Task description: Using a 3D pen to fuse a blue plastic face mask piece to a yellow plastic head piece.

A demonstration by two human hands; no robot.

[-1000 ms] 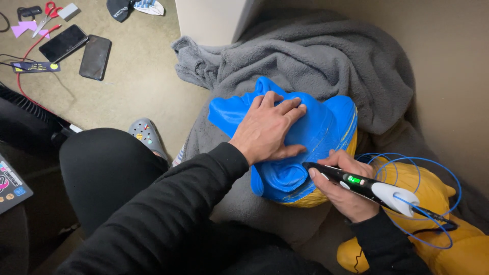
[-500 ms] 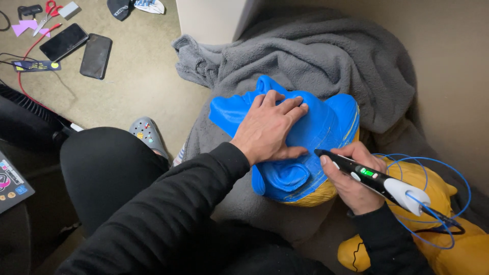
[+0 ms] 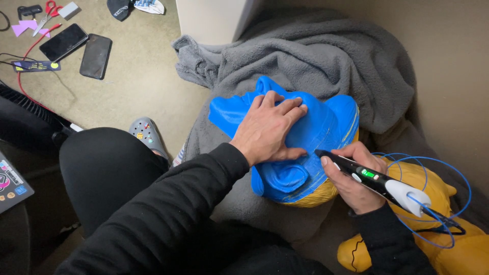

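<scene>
**Room corner, carpeted floor, seen from above**

Floor: beige short-pile carpet (image 3: 137,76), evenly lit, soft shadows. Wall: plain tan surface (image 3: 453,76) along the right. White panel or furniture edge (image 3: 209,20) at top centre. Grey fleece blanket (image 3: 316,56) heaped in the corner. On the carpet, top left: two dark phones (image 3: 81,48) side by side, red-handled scissors (image 3: 47,11), red cable (image 3: 25,56), grey clog (image 3: 145,133). Black fan-like grille (image 3: 25,119) at left edge.

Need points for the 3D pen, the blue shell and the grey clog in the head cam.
3D pen (image 3: 364,174), head view, on the black barrel near its green light.
blue shell (image 3: 326,127), head view, on the bare blue surface right of the left hand.
grey clog (image 3: 144,133), head view, on the toe top.
</scene>
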